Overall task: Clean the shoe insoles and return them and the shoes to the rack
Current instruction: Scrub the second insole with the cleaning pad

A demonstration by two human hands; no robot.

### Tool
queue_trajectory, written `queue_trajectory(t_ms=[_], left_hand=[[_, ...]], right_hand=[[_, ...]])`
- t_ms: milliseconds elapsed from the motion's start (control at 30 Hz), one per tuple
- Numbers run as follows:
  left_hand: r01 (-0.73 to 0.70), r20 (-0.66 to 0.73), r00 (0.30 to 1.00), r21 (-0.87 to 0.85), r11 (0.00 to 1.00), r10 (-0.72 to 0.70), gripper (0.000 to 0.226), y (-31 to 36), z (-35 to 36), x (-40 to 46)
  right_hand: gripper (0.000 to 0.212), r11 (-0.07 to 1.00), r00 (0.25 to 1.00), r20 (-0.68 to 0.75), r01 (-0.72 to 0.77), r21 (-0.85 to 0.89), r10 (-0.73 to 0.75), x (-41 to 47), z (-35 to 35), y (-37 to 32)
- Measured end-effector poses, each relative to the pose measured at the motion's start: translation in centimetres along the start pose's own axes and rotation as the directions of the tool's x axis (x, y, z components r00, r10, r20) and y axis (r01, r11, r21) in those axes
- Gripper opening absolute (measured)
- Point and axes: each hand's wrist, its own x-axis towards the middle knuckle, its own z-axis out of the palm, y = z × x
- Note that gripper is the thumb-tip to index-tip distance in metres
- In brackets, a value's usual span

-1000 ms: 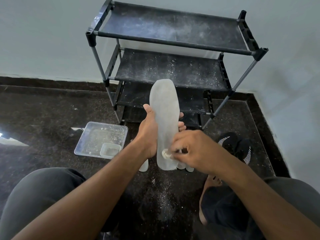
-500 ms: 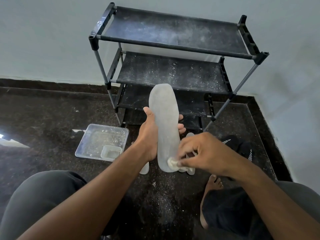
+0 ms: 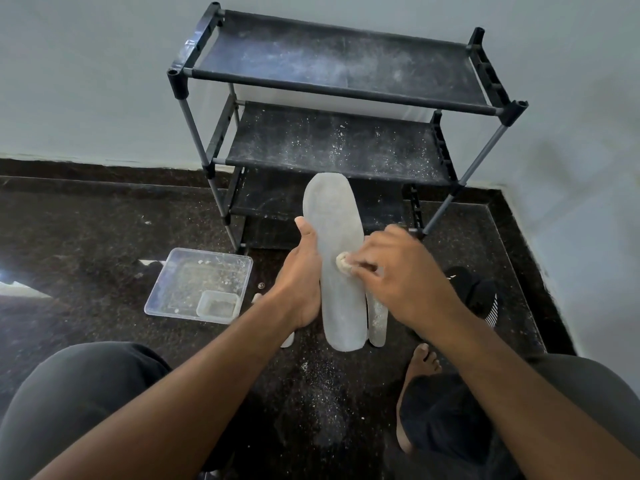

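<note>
While left hand [image 3: 300,276] grips insole [image 3: 337,258] upright, right hand [image 3: 398,275] fingers pinch pale wad [image 3: 343,263] against it.

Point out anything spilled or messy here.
White powder is scattered over the rack shelves and on the dark floor below the insole. The clear tray holds similar crumbs.

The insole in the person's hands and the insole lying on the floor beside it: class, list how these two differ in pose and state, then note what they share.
1. The held insole is lifted off the floor, gripped by the left hand; the floor insole lies on the floor, untouched.
2. The right hand presses a small wad against the held insole; nothing rubs the floor insole.
3. The held insole shows nearly whole; the floor insole is mostly hidden.

Both are pale grey.
</note>
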Motion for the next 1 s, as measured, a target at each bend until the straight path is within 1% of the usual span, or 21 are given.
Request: queue_trajectory(t_ms=[67,133,167,200,233,300,333,367,433,533,567,633,700,733,767,800,867,900,933,967,1000], left_hand=[[0.014,-0.007,1.000,-0.040,0.999,-0.014,0.084,0.2,-0.1,0.0],[0.017,0.020,1.000,-0.082,0.997,-0.015,0.092,0.4,-0.4,0.2],[0.015,0.032,0.999,-0.108,0.994,-0.012,0.096,0.5,-0.6,0.3],[0.016,0.044,0.999,-0.123,0.992,-0.010,0.097,0.5,-0.7,0.4],[0.012,0.054,0.998,-0.119,0.993,-0.006,0.096,0.5,-0.7,0.3],[-0.003,0.050,0.999,-0.084,0.996,0.007,0.089,0.4,-0.4,0.2],[-0.005,0.033,0.999,-0.066,0.998,0.007,0.085,0.3,-0.3,0.1],[-0.003,0.018,1.000,-0.052,0.999,0.004,0.083,0.3,-0.2,0.1],[0.012,0.016,1.000,-0.052,0.999,-0.012,0.089,0.4,-0.4,0.1],[0.041,0.041,0.999,-0.202,0.979,-0.034,0.102,0.9,-1.0,0.5],[0.044,0.043,0.998,-0.247,0.968,-0.034,0.103,1.0,-1.1,0.6],[0.040,0.086,0.996,-0.275,0.961,-0.017,0.104,0.9,-1.2,0.8],[0.016,0.089,0.996,-0.228,0.974,0.004,0.099,0.9,-0.9,0.7],[0.001,0.073,0.997,-0.199,0.980,0.014,0.096,0.8,-0.8,0.7],[-0.002,0.068,0.998,-0.193,0.981,0.015,0.095,0.8,-0.7,0.7],[0.002,0.073,0.997,-0.206,0.978,0.014,0.097,0.8,-0.7,0.6],[0.000,0.079,0.997,-0.246,0.969,0.020,0.101,0.8,-1.0,0.8],[-0.006,0.068,0.997,-0.250,0.968,0.024,0.101,0.9,-1.2,0.8],[-0.010,0.058,0.998,-0.249,0.968,0.025,0.100,0.9,-1.3,0.9],[-0.005,0.067,0.998,-0.252,0.968,0.023,0.100,0.8,-1.5,1.0],[0.000,0.077,0.997,-0.252,0.968,0.020,0.101,0.9,-1.4,0.8]], right_hand=[[0.026,0.999,0.985,0.168,0.037,-0.008,-0.035,-0.1,0.6,-0.5],[0.021,0.997,0.951,0.307,0.014,0.082,-0.038,-0.3,0.2,-0.5],[0.018,0.989,0.943,0.330,-0.020,0.146,-0.030,-0.3,-0.3,-0.4],[0.017,0.980,0.953,0.302,-0.042,0.194,-0.019,-0.4,-0.6,-0.2],[0.019,0.976,0.975,0.222,-0.042,0.213,-0.006,-0.4,-0.8,0.1],[0.019,0.990,0.999,0.053,-0.006,0.143,-0.002,0.0,-0.5,0.3],[0.019,0.996,1.000,0.016,0.008,0.093,-0.010,0.1,-0.3,0.0],[0.022,0.998,1.000,0.016,0.025,0.062,-0.026,0.2,0.2,-0.4],[0.025,0.994,0.991,0.110,0.063,0.091,-0.073,-0.1,1.0,-1.3],[0.016,0.980,0.927,0.351,0.069,0.188,-0.133,-1.0,1.4,-2.1],[0.013,0.978,0.912,0.380,0.081,0.193,-0.151,-1.1,1.3,-2.1],[0.012,0.976,0.942,0.302,0.085,0.203,-0.145,-1.0,1.0,-1.7],[0.009,0.981,0.987,0.130,0.073,0.182,-0.097,-0.4,0.8,-1.4],[0.010,0.985,0.993,0.088,0.066,0.159,-0.081,-0.1,0.8,-1.4],[0.012,0.987,0.990,0.111,0.065,0.146,-0.082,0.1,0.9,-1.6],[0.014,0.986,0.975,0.200,0.072,0.149,-0.101,0.1,1.1,-1.7],[0.009,0.985,0.878,0.464,0.045,0.168,-0.119,-0.5,1.0,-2.0],[0.008,0.986,0.841,0.530,0.022,0.167,-0.109,-0.7,0.7,-2.0],[0.009,0.982,0.851,0.515,0.001,0.187,-0.099,-0.8,0.4,-1.7],[0.010,0.977,0.896,0.437,-0.020,0.212,-0.077,-0.9,0.0,-1.3],[0.011,0.974,0.949,0.314,-0.030,0.223,-0.042,-0.8,-0.4,-0.9]])
